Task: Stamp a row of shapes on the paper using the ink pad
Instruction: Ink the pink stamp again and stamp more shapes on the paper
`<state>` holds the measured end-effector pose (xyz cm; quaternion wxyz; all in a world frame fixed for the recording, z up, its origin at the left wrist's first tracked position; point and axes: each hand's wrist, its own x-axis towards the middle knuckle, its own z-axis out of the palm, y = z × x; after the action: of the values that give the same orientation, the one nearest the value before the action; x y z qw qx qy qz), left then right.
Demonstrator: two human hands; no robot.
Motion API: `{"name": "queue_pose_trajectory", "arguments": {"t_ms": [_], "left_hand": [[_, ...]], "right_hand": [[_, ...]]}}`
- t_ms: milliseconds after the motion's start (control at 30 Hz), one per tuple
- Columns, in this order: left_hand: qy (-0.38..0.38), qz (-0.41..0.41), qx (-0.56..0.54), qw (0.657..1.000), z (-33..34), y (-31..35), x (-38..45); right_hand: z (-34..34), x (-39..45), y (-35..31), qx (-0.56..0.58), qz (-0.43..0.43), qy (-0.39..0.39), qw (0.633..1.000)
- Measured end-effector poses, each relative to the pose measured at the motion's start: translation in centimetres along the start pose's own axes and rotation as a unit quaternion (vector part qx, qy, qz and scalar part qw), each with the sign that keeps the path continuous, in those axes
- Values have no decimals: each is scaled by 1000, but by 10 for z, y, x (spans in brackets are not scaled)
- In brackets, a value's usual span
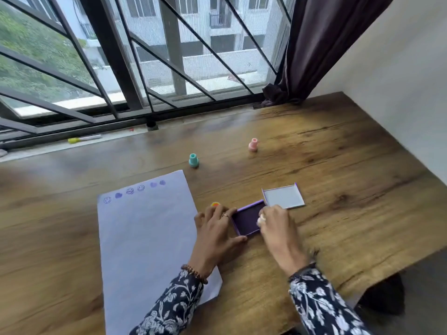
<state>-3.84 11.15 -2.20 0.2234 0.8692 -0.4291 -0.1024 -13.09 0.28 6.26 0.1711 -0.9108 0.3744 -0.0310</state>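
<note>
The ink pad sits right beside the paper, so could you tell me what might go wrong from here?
1. The left hand steadies the open ink pad by its edge; inky fingers could smudge the paper.
2. The right hand holds a pale stamp on the pad; over-inking may blot like the blurred marks in the stamped row.

Ink pad [248,220]: right edge covered by the right hand [278,229]. Pale stamp [261,220] in that hand: mostly hidden by fingers, shape unclear. Orange-topped object [215,204] left of the ink pad: largely behind the left hand [215,234]. Paper [147,250] left of the ink pad: near end cut off by the frame's bottom edge; stamped marks [134,191] too small to identify fully.
</note>
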Motion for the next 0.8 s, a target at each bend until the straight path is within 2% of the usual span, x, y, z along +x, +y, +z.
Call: {"name": "queue_pose_trajectory", "arguments": {"t_ms": [67,233,333,400,433,467,500,567,600,633,667,733,800], "left_hand": [[4,0,-3,1000,2,0,-1],[11,4,-4,1000,2,0,-1],[12,3,-16,1000,2,1,-2],[2,9,-7,1000,-1,2,-2],[-7,14,-1,1000,-2,1,-2],[-15,15,4,1000,-4,-1,-3],[-19,13,5,1000,-7,-4,-5],[-7,7,-1,1000,-14,-13,-10],[7,5,0,1000,-19,-20,-14],[24,3,7,1000,-25,-29,-19],[47,-2,14,999,-33,-40,-23],[101,-22,11,995,-50,-69,-32],[132,-54,7,990,-67,-98,-41]], "right_hand": [[21,0,9,-34,-5,-47,998],[29,6,14,-26,-25,-23,999],[26,8,11,-28,9,-52,998],[19,14,14,39,66,-60,995],[16,17,19,123,103,-56,985],[13,18,20,240,141,-55,959],[10,16,19,371,177,-61,909],[6,13,15,605,230,-100,756],[4,13,11,683,252,-126,674],[2,14,5,733,270,-152,605],[0,16,-2,760,283,-176,558],[-4,19,-24,778,292,-209,515],[-1,20,-46,781,282,-231,507]]}}
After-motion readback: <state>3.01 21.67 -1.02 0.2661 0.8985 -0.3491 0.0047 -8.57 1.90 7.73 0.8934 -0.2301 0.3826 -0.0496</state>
